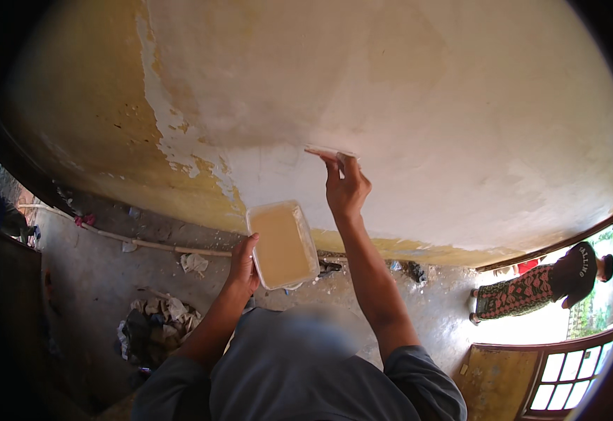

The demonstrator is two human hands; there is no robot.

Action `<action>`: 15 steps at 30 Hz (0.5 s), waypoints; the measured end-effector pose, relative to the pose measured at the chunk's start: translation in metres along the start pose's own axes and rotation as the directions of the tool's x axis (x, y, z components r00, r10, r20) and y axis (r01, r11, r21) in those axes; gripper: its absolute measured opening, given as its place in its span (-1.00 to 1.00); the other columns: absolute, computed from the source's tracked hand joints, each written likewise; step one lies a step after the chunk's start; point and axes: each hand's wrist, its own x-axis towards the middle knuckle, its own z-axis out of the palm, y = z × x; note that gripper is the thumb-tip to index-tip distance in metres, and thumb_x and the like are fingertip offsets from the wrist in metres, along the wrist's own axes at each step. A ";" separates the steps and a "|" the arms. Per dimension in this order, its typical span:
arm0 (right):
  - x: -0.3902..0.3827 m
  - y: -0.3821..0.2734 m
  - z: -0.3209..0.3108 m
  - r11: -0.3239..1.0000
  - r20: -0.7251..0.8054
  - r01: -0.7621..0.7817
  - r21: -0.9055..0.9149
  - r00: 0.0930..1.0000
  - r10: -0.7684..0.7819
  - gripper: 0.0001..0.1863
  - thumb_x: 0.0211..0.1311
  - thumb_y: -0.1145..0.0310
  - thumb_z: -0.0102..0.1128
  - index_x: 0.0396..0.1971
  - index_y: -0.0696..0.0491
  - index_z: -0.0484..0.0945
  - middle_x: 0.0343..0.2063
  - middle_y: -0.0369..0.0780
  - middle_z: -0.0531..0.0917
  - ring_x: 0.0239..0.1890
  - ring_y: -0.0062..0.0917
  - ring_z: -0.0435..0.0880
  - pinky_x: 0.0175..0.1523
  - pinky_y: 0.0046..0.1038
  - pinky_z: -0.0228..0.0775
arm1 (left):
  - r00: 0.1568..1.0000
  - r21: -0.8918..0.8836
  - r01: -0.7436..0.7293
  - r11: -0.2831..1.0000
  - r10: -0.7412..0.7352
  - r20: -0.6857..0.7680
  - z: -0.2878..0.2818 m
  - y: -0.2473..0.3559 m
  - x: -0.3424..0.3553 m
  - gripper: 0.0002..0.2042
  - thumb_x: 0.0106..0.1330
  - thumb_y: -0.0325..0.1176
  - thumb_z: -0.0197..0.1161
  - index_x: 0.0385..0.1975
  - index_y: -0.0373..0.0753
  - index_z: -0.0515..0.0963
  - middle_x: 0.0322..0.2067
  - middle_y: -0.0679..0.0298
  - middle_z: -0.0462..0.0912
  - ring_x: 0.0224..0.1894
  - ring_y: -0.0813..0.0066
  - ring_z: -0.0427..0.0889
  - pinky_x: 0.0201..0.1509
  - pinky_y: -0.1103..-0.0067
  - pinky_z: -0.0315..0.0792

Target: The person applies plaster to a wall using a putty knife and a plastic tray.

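Observation:
My left hand (pixel 244 265) grips the side of a clear plastic tub (pixel 309 237), its thumb over the rim. Smooth cream-beige liquid or paste (pixel 280 242) fills much of the tub, which tilts toward me. Higher up and to the right, my right hand (pixel 348 188) pinches a thin, flat scraper (pixel 329 151) whose edge lies against the wall (pixel 419 119). Pale, smooth coating covers the wall around the scraper. Farther left, the wall is yellow, with a ragged whitish patch (pixel 169 137) where the surface has peeled.
A long pole (pixel 159 247) lies on the grey floor (pixel 82 259) along the wall's foot. Crumpled cloths or sacks (pixel 162 323) are heaped at lower left. At far right a person (pixel 545 284) in dark top and patterned wrap stands by a bright opening, near a paned window (pixel 570 372).

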 end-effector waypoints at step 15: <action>0.200 -0.100 -0.148 0.885 0.335 -0.184 0.428 0.942 0.034 -0.75 0.37 0.28 0.20 -0.43 0.15 0.59 -0.63 -0.21 0.65 -0.71 -0.66 0.54 -0.63 -0.60 0.34 | 0.999 -0.011 0.000 1.000 0.000 -0.050 -0.005 0.010 -0.014 -0.53 0.31 -0.16 0.23 0.09 -0.36 0.42 -0.11 0.14 0.61 -0.07 0.31 0.65 0.00 0.36 0.60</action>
